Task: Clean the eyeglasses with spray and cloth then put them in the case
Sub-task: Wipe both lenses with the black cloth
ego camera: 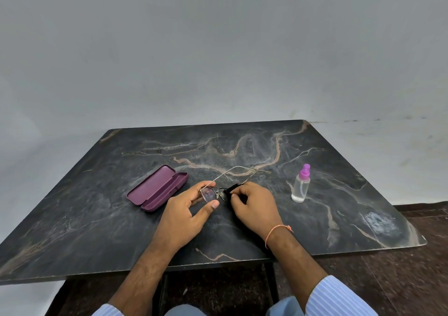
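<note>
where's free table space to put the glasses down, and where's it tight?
Free: the table's far half, beyond the open case and spray bottle; the near-left corner, left of the left hand; the near-right area below the bottle. Tight: the middle, where both hands, right, hold the glasses and black cloth between case and bottle.

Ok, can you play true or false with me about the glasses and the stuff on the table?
1. The purple case is open. True.
2. The spray bottle lies on its side. False: it stands upright, right of the hands.
3. The left hand holds the eyeglasses by one lens. True.
4. The right hand holds a white cloth. False: the cloth is black.
5. The eyeglasses are inside the case. False: both hands hold them.
</note>
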The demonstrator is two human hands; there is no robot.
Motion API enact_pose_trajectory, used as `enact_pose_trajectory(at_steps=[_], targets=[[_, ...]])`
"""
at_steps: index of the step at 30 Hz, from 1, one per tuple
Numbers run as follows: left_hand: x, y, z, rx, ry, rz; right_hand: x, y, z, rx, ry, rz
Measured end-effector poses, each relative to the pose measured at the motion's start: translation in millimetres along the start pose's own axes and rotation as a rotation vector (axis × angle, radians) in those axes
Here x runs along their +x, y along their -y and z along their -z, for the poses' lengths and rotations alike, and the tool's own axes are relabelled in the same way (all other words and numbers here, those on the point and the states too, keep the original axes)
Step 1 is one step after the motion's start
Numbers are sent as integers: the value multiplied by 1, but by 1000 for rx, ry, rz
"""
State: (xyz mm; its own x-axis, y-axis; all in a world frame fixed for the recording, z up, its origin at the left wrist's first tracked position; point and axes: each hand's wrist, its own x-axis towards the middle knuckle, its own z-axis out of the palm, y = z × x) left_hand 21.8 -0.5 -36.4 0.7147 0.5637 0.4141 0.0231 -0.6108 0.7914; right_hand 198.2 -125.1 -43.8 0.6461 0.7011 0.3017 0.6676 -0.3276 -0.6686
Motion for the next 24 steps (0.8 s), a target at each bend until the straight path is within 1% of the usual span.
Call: enact_pose_trajectory(at_steps=[3, 6, 9, 15, 21, 24], targets=[[1, 0, 0, 6, 0, 1, -1, -2, 3, 82, 12, 26], [1, -1, 0, -1, 12, 7, 0, 2, 1, 46, 19, 45], [1, -1, -1, 9, 8, 2, 0, 1, 0, 37, 2, 22], [0, -1, 0, 48, 0, -16, -4, 1, 5, 138, 8, 21], [1, -2, -1, 10, -4, 8, -1, 2, 0, -10, -17, -6], [1, -2, -1, 19, -5, 3, -3, 3, 4, 54, 8, 22]])
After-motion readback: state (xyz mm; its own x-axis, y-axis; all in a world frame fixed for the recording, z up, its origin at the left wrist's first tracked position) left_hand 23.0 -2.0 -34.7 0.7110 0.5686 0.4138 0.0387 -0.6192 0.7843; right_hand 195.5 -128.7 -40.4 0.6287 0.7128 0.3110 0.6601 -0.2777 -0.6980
